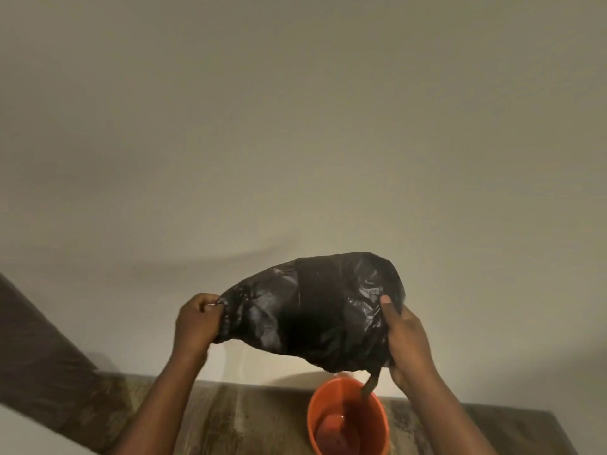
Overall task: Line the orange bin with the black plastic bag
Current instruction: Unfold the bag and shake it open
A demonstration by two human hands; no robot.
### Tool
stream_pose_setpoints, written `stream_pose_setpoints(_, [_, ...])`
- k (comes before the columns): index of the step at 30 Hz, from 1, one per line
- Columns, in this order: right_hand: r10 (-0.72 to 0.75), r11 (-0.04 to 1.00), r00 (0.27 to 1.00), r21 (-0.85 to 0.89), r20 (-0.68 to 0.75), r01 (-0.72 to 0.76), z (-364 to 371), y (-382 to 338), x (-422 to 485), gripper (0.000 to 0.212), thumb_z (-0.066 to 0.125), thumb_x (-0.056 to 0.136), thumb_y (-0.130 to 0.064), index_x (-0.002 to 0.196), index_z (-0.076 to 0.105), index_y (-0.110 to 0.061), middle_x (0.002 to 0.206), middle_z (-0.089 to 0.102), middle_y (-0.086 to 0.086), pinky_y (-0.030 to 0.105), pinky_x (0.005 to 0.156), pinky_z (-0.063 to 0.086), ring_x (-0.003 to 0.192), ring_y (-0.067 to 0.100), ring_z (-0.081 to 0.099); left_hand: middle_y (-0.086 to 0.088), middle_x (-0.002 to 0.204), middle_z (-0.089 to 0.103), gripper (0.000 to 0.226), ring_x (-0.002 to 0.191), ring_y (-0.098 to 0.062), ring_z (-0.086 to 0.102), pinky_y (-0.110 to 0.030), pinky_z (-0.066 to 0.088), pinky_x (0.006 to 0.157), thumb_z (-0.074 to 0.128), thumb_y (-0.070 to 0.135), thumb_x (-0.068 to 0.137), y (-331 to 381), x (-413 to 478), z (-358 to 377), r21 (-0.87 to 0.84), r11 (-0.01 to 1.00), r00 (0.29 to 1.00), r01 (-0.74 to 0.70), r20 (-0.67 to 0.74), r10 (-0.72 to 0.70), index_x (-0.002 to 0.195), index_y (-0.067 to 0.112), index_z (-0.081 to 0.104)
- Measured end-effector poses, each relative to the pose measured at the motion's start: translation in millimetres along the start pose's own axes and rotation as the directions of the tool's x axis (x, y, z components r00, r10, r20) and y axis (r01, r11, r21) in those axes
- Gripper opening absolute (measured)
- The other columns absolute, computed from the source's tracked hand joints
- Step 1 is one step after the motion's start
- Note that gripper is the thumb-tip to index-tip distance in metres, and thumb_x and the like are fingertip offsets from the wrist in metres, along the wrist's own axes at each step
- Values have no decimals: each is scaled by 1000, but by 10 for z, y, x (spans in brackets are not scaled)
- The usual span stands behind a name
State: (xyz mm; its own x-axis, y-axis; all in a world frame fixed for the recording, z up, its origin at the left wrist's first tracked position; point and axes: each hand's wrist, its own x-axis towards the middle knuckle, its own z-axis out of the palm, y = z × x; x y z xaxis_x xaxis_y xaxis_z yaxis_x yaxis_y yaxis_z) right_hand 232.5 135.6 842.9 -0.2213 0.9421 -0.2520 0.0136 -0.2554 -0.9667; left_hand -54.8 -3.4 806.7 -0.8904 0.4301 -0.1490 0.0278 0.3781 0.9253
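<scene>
A black plastic bag (312,310) is stretched in the air between both hands, puffed out and crinkled. My left hand (197,320) pinches its left edge. My right hand (405,339) grips its right side, thumb on the front. A thin strip of the bag dangles from below the right hand into the orange bin (348,421). The bin stands upright and open on the wooden table (246,421), directly below the bag's right half, with its inside bare apart from that strip.
A plain pale wall (295,142) fills the view behind the table. A dark brown surface (42,349) slants along the left edge. A white surface (26,435) shows at the bottom left corner.
</scene>
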Motion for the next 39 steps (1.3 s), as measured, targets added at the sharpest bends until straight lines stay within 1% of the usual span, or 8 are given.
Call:
stream_pose_setpoints(4, [-26,999,1000,44,-2,26,-194,-151,73,17,60,102,-33,102,74,-24,92,83,4,48,83,64,88,29,80,-16,107,70,9,91,-37,68,-51,60,80,67,14,90,-73,113,-86,135,987,993,88,-92,-76,100,15,69])
stream_pose_setpoints(7, [-52,997,999,59,16,51,-241,-246,79,11,67,98,-25,101,76,-20,91,82,9,42,78,63,84,29,80,-17,120,64,26,107,-37,63,-45,52,92,66,15,91,103,-81,53,330,936,975,-122,-138,175,118,13,65])
stream_pose_setpoints(11, [-64,998,997,25,50,63,-153,-295,61,11,75,91,-21,99,76,-14,86,82,10,31,59,61,74,27,80,-7,92,75,19,85,-25,73,-29,55,74,72,34,80,761,-752,464,21,963,917,-268,313,249,89,16,73])
stream_pose_setpoints(16, [-28,998,992,60,124,21,34,-319,-1,29,85,81,-26,101,75,-7,94,79,23,42,72,63,80,34,78,2,93,72,52,79,-5,71,-18,54,67,82,57,62,1122,-1294,886,-47,963,658,-264,722,215,101,25,70])
stream_pose_setpoints(19, [-8,997,988,82,156,-5,39,-338,-8,40,87,77,-36,107,77,-12,98,80,18,49,84,63,89,37,79,-8,88,73,26,75,-15,70,-39,61,71,77,34,78,1115,-1285,968,-11,960,720,-280,659,218,94,15,72])
stream_pose_setpoints(24, [-50,996,974,-58,222,64,-42,-398,-36,47,79,74,-64,105,80,-28,97,83,3,39,84,62,90,23,80,-9,87,71,14,76,-25,71,-31,62,60,63,10,94,1020,-1134,941,-9,964,811,-266,539,229,81,14,67])
stream_pose_setpoints(32, [-315,751,930,-548,191,368,-378,-541,117,12,74,86,-38,76,72,-31,78,76,-10,20,65,48,76,2,69,-14,93,76,15,79,-26,74,-34,60,63,59,17,100,974,-650,494,-318,941,933,111,359,11,101,6,69])
stream_pose_setpoints(39, [-293,803,937,-482,192,350,-483,-629,240,24,63,98,-39,82,80,-29,79,79,-11,31,75,54,78,10,74,-14,99,76,10,98,-36,72,-49,61,86,69,17,91,1011,-451,269,-348,935,973,68,230,15,95,10,74])
